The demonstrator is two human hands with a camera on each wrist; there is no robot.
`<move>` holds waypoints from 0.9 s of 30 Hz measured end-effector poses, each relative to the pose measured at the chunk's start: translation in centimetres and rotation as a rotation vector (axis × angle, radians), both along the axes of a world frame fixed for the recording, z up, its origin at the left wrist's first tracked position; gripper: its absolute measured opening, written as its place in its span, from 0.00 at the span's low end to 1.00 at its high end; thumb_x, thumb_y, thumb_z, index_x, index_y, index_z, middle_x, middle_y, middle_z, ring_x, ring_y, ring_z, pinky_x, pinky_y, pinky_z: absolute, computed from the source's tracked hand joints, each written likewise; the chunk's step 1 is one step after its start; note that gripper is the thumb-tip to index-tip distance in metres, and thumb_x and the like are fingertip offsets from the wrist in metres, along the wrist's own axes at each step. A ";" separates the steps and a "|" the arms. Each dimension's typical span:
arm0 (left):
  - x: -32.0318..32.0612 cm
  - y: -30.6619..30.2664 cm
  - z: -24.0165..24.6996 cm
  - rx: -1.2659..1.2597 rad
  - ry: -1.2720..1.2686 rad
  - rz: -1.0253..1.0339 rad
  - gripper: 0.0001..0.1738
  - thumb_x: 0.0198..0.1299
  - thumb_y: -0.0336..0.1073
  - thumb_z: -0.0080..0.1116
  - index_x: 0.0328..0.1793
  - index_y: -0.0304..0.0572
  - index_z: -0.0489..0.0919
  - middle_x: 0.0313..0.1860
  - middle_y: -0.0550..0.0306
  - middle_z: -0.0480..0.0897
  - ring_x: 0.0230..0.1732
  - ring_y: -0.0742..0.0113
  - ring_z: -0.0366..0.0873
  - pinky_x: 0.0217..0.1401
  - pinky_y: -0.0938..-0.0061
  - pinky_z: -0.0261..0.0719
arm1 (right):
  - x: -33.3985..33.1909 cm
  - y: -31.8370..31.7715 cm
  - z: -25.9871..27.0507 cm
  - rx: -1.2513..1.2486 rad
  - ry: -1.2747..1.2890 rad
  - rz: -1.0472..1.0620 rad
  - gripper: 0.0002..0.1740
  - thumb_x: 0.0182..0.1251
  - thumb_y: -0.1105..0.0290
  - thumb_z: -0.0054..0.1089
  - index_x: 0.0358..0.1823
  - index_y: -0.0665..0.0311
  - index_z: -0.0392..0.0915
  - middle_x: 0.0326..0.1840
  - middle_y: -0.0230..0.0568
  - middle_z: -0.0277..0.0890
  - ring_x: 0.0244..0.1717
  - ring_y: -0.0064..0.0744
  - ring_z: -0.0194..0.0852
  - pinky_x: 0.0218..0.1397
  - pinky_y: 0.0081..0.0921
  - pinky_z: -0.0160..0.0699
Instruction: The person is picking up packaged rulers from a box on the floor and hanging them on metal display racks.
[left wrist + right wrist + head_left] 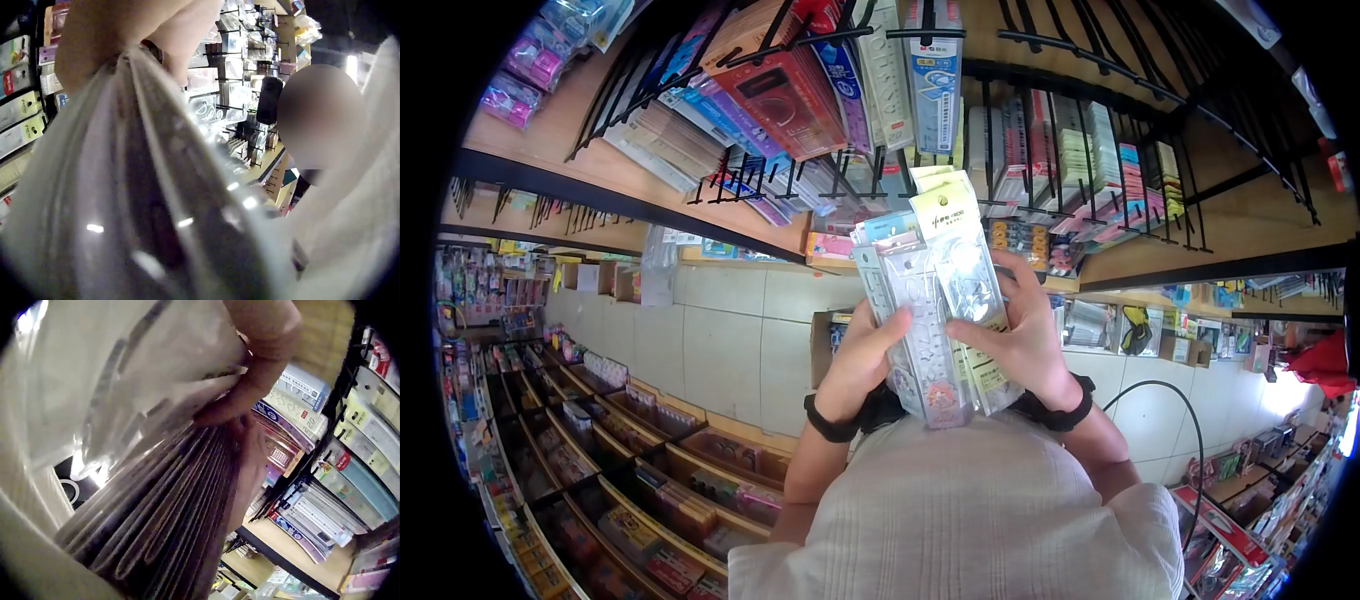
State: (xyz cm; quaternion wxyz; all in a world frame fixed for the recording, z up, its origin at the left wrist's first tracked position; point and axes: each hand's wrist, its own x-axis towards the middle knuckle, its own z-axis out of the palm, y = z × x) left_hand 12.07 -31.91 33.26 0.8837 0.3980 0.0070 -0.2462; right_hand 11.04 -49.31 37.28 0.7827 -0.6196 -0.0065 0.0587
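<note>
Both hands hold fanned bunches of clear-sleeved ruler packs in front of the chest in the head view. My left hand (862, 355) grips the left bunch, its thumb lying over a pack printed with a small pink figure, the front ruler pack (920, 335). Between thumb and fingers of my right hand (1032, 335) is the other bunch, topped by a pack with a yellow header card (947, 212). The two bunches overlap in the middle. Up close in the left wrist view, plastic sleeves (125, 187) hang from the pinching fingers. A thick stack of packs (175, 512) fills the right wrist view.
Just ahead is a shelf with black hooks (1080, 190) carrying hanging packs, including a red calculator-printed pack (785, 105) and a blue ruler set (935, 95). Wooden compartment bins (690, 470) stand at lower left. Tiled floor (720, 345) shows beneath the shelf.
</note>
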 end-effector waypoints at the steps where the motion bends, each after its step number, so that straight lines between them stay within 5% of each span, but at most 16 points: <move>1: -0.1 -0.1 0.4 0.038 -0.001 0.027 0.27 0.55 0.35 0.57 0.58 0.30 0.63 0.51 0.52 0.73 0.49 0.67 0.72 0.52 0.73 0.70 | 0.0 0.0 -0.1 0.001 -0.001 0.001 0.35 0.45 0.81 0.65 0.54 0.70 0.55 0.45 0.45 0.71 0.47 0.27 0.70 0.48 0.21 0.71; 11: -0.7 -1.2 1.1 0.151 -0.055 0.229 0.34 0.53 0.33 0.51 0.65 0.35 0.51 0.60 0.47 0.63 0.59 0.63 0.63 0.60 0.70 0.62 | -0.3 0.8 -0.4 0.017 -0.026 0.002 0.32 0.46 0.82 0.62 0.53 0.68 0.56 0.43 0.44 0.71 0.46 0.25 0.69 0.48 0.20 0.69; 17: -1.1 -0.7 1.3 0.066 0.047 0.132 0.34 0.54 0.43 0.46 0.65 0.35 0.53 0.59 0.48 0.64 0.59 0.60 0.64 0.59 0.70 0.63 | -0.7 0.9 -1.1 -0.112 -0.079 -0.042 0.33 0.48 0.85 0.59 0.55 0.69 0.53 0.44 0.44 0.71 0.46 0.26 0.70 0.48 0.21 0.71; 22: -1.8 -0.4 1.4 0.046 0.147 0.183 0.28 0.56 0.45 0.45 0.57 0.30 0.63 0.49 0.48 0.73 0.48 0.63 0.73 0.52 0.71 0.69 | -1.0 0.9 -1.4 -0.177 -0.090 -0.076 0.33 0.48 0.84 0.59 0.55 0.69 0.53 0.43 0.43 0.71 0.45 0.26 0.70 0.46 0.20 0.72; 27: -1.8 -0.5 1.3 0.098 0.122 0.144 0.29 0.57 0.47 0.43 0.58 0.30 0.62 0.51 0.47 0.73 0.49 0.62 0.72 0.53 0.70 0.68 | -1.2 1.1 -1.2 -0.261 -0.114 -0.063 0.35 0.46 0.80 0.63 0.55 0.70 0.53 0.45 0.45 0.68 0.48 0.27 0.68 0.49 0.23 0.69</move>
